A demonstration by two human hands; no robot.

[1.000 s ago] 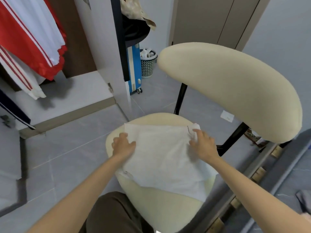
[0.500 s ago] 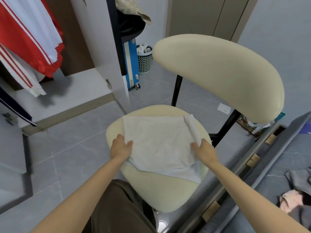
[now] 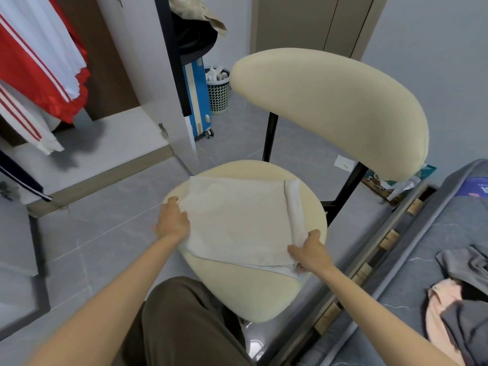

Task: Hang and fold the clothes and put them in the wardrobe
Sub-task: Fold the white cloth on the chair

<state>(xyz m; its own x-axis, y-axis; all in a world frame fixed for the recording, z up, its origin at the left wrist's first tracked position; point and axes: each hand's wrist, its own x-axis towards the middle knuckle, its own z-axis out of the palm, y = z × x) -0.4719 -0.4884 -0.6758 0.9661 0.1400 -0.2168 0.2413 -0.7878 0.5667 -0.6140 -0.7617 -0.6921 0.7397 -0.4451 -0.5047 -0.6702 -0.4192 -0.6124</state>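
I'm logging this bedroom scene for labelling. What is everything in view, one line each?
chair: one, cream, black frame, centre
white garment: one, white, flat on the seat
hanging clothes: several, red and white, wardrobe at left
suitcase: one, blue, past the wardrobe door
basket: one, dark mesh, beside suitcase
bed: one, grey, right edge
loose clothes: pile, grey and pink, on bed
trousers: one leg, brown, bottom centre
left hand: one, grips garment's left edge
right hand: one, pinches garment's near right corner
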